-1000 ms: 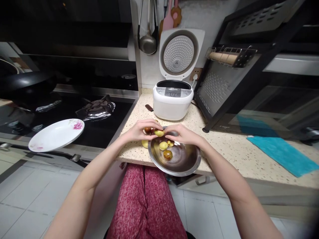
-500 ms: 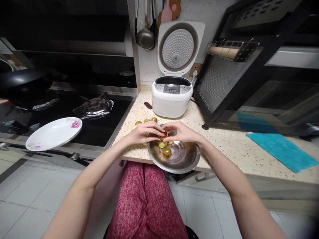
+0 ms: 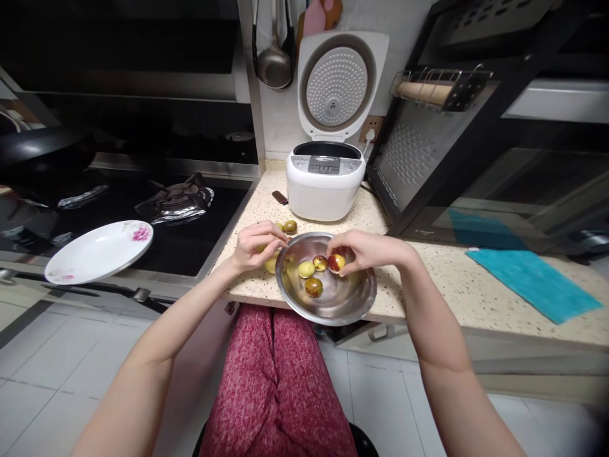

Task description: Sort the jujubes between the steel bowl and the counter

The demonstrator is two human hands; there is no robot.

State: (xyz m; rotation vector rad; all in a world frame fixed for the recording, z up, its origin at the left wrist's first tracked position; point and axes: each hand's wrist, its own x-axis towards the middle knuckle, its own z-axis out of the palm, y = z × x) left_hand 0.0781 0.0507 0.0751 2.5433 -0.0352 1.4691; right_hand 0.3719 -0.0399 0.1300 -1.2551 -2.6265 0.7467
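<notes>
The person wears mottled red-and-pink knit trousers (image 3: 278,381); the left hand (image 3: 254,244), right hand (image 3: 368,251) and forearms are bare.

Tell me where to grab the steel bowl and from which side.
Take the steel bowl by its near rim, coming from the person's side: that edge seems to jut past the counter front, leaving room to hook under it. The right hand, pinching a reddish fruit, and the left hand crowd the far rim.

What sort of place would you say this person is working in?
Most likely a home kitchen: a white rice cooker with its lid up stands on the speckled counter, a gas hob lies to its left, and a ladle hangs on the wall.
</notes>
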